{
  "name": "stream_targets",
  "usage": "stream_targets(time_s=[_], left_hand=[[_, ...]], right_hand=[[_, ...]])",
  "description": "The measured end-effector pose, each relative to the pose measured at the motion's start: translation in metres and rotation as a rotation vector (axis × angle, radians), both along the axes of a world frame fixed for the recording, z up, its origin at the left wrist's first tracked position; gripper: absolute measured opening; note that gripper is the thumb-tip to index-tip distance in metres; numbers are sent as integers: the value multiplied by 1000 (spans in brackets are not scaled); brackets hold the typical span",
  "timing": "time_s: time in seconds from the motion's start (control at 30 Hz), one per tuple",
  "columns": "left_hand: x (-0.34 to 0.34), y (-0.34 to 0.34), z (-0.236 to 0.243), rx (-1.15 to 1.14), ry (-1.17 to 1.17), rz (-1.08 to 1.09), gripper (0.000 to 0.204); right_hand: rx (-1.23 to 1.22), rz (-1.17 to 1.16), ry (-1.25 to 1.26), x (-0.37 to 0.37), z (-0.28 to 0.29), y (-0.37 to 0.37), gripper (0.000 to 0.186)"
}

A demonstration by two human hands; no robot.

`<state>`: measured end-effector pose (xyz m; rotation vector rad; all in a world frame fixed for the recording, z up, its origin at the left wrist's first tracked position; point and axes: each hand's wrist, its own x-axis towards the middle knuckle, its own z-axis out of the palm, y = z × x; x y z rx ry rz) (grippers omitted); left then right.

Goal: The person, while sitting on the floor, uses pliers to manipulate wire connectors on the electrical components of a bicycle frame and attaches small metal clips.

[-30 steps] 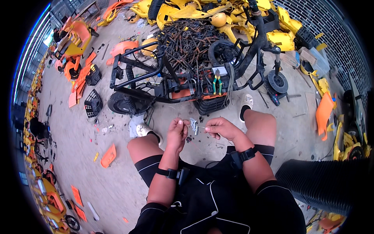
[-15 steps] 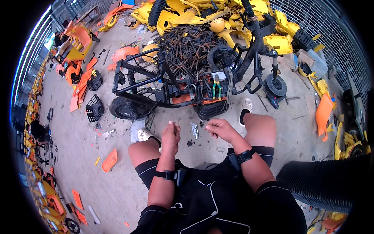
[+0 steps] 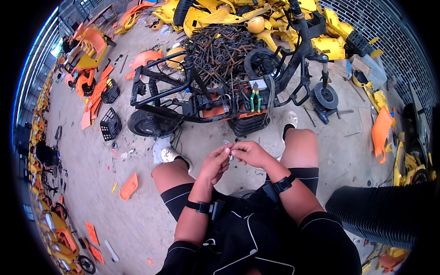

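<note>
My left hand (image 3: 216, 164) and my right hand (image 3: 250, 154) meet in front of me, fingertips touching. Both are closed in a pinch; whatever lies between the fingers is too small to make out. Just beyond them stands a stripped black scooter frame (image 3: 197, 123) with its wheels on. Pliers with green and yellow handles (image 3: 255, 103) rest on its middle part, beside a bundle of grey cables (image 3: 271, 98). Below that hangs a black ribbed box (image 3: 247, 126). Small metal pieces on the floor are mostly hidden behind my hands.
Behind the frame rises a heap of rusty metal parts (image 3: 224, 55), with yellow body panels (image 3: 215, 20) piled beyond. A black crate (image 3: 110, 126) and an orange panel (image 3: 129, 186) lie at left. A stack of black ribbed parts (image 3: 371, 213) stands at right, near a loose wheel (image 3: 326, 96).
My hands, apart before with a thin strand at the left fingers, have come together. The left moved right, the right slightly left. The strand no longer shows clearly.
</note>
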<state>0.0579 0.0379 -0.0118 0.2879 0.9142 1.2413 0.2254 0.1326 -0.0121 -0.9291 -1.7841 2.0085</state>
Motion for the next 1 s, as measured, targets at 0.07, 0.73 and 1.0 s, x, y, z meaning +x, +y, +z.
stream_targets(time_s=[0.07, 0.73, 1.0], left_hand=[[0, -3, -4, 9, 82, 36, 28], [-16, -6, -16, 8, 70, 383, 19], [-20, -7, -16, 5, 46, 349, 23]], right_hand=[[10, 18, -11, -4, 2, -3, 17], [896, -168, -56, -32, 15, -22, 10], [773, -179, -63, -40, 6, -26, 14]])
